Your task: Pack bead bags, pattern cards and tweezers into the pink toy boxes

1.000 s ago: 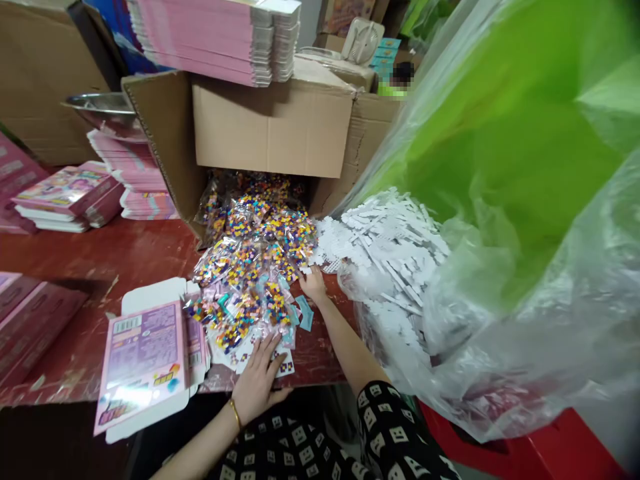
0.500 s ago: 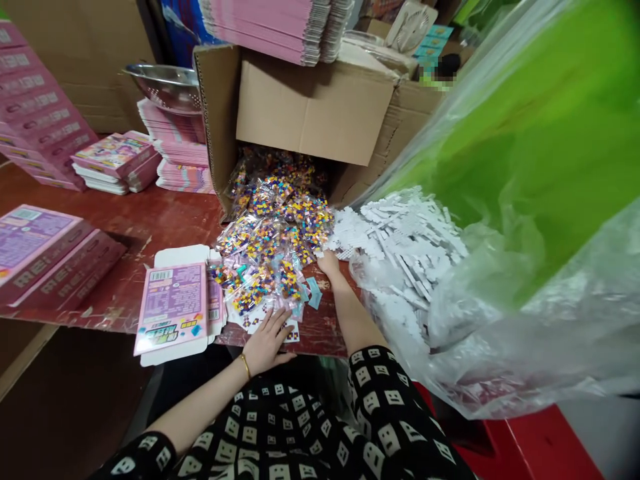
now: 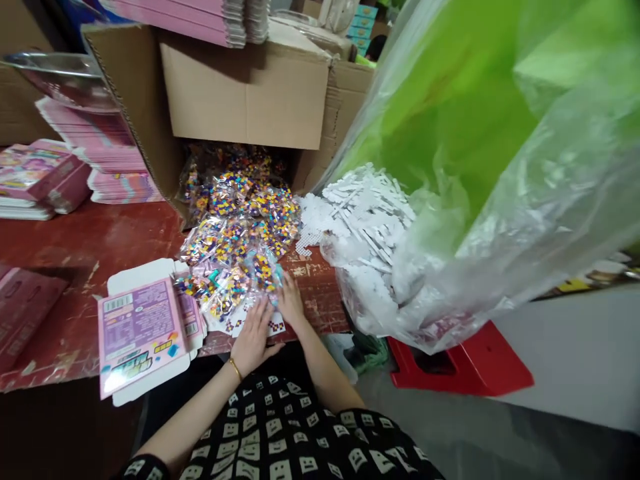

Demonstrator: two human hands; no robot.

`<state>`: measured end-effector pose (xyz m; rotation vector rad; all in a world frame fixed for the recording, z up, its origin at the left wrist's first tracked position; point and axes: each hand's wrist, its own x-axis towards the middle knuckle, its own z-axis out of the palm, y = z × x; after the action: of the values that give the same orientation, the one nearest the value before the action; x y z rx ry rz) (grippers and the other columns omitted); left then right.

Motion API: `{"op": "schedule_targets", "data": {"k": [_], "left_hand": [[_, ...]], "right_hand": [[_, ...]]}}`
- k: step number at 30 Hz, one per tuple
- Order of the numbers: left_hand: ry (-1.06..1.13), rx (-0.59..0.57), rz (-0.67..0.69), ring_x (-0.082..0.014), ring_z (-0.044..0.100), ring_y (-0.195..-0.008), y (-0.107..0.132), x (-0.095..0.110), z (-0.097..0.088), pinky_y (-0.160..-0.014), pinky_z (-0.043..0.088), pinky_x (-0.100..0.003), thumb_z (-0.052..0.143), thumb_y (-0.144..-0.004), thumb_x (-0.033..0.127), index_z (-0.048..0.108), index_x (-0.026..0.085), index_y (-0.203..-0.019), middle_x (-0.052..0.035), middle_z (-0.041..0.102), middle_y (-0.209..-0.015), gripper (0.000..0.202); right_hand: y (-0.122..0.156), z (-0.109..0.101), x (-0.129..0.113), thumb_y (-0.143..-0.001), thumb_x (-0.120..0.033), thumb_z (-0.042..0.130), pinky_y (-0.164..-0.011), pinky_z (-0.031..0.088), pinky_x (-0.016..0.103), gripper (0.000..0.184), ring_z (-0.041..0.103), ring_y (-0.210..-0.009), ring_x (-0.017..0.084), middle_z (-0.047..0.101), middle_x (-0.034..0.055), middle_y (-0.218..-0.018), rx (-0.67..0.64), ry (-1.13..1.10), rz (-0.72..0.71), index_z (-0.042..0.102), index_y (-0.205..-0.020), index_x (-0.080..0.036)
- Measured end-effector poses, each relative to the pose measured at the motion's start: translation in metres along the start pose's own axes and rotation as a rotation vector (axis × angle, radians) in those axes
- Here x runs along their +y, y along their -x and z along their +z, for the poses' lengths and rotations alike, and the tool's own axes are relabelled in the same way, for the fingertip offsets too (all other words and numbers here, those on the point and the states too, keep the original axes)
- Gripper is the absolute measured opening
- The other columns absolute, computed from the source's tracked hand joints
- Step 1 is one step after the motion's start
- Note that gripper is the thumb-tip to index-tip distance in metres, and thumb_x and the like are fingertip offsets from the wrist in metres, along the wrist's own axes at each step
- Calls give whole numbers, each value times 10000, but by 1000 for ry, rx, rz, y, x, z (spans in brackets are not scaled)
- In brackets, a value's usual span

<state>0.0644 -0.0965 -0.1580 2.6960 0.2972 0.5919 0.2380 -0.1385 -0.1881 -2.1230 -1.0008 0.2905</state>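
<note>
My left hand (image 3: 253, 339) lies with fingers stretched over white sheets printed with small dark patterns (image 3: 277, 325), at the table's front edge. Close on its right, my right hand (image 3: 291, 301) rests with fingers extended against pale blue slips (image 3: 278, 275) at the pile's edge; its fingertips are partly hard to make out. Just beyond both hands spreads a heap of clear bags of tiny colourful pieces (image 3: 225, 233), spilling from a cardboard box (image 3: 245, 100). Left of the heap, an unfolded pink and purple printed carton (image 3: 143, 333) lies with its white flaps out.
White plastic pieces (image 3: 370, 213) spill from a large clear bag with a green area (image 3: 440, 133) on the right. Stacks of pink cartons (image 3: 123, 187) and a metal colander (image 3: 60, 73) stand left. A red plastic object (image 3: 470, 367) is below the bag.
My right hand has moved from beside the white pieces back and left to the blue slips, close to my left hand. My left hand stays on the sheets. The view has turned right.
</note>
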Motion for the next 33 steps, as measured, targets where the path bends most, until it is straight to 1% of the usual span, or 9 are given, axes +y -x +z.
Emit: {"op": "schedule_targets", "data": {"k": [3, 6, 8, 12, 16, 19, 22, 30, 33], "left_hand": [[-34, 19, -22, -405, 67, -1478, -1, 1, 0, -1134, 302, -586, 659, -849, 497, -28, 22, -1533, -309, 136, -1572, 1080], [-38, 9, -31, -412, 78, -1475, -4, 4, -1, -1128, 295, -595, 649, -844, 526, -6, 34, -1539, -301, 122, -1579, 1074], [-39, -15, -26, -400, 98, -1477, -7, 7, -1, -1132, 281, -594, 635, -852, 528, 35, 64, -1548, -274, 154, -1583, 1029], [-81, -62, -7, -379, 118, -1480, -13, 12, 3, -1148, 238, -590, 618, -870, 498, 129, 127, -1555, -222, 174, -1596, 920], [-102, -81, -13, -376, 116, -1481, -15, 11, 7, -1141, 255, -578, 617, -865, 510, 154, 122, -1551, -217, 165, -1599, 914], [-104, -94, -29, -367, 117, -1483, -13, 10, 6, -1142, 260, -565, 628, -861, 498, 171, 134, -1549, -206, 184, -1598, 903], [-112, -125, -25, -356, 110, -1486, -13, 10, 5, -1148, 259, -556, 654, -848, 472, 195, 138, -1545, -196, 187, -1600, 899], [-91, -169, 33, -353, 139, -1482, -15, 10, 2, -1161, 223, -583, 637, -866, 476, 301, 144, -1503, -187, 217, -1592, 793], [-20, -136, 4, -347, 134, -1484, -10, 11, -7, -1163, 218, -582, 628, -875, 476, 209, 130, -1529, -198, 223, -1588, 851]], "right_hand": [[-3, 17, -14, -961, -400, 375, -1173, 324, 420, 445, 468, -1343, 213, 523, 97, -1433, 33, -291, 7, 626, -1259, -187], [-22, -7, -4, -947, -451, 418, -1116, 407, 395, 431, 545, -1272, 210, 603, 88, -1350, 197, -467, 63, 672, -1188, -201], [-38, -36, 13, -939, -475, 440, -1100, 420, 408, 441, 564, -1248, 222, 627, 100, -1318, 268, -436, 103, 684, -1168, -188], [-91, -74, 43, -893, -448, 544, -997, 499, 393, 358, 672, -1056, 222, 741, 89, -1080, 165, -349, 130, 743, -1007, -173], [-152, -75, 56, -869, -346, 559, -939, 525, 399, 294, 701, -953, 221, 762, 83, -984, 163, -304, 183, 743, -997, -156], [-171, -72, 58, -867, -314, 534, -941, 519, 398, 301, 690, -989, 226, 753, 103, -1028, 200, -280, 219, 733, -1015, -144], [-150, -67, 55, -882, -307, 492, -925, 530, 393, 324, 692, -974, 227, 749, 115, -1030, 212, -281, 221, 718, -1041, -138], [-10, -46, 26, -913, -363, 473, -1092, 418, 454, 325, 579, -1211, 229, 644, 130, -1264, 257, -304, 33, 687, -1087, -192], [24, -28, 8, -948, -418, 413, -1110, 400, 457, 426, 535, -1271, 223, 593, 135, -1338, 301, -333, 146, 595, -1253, -183]]}}
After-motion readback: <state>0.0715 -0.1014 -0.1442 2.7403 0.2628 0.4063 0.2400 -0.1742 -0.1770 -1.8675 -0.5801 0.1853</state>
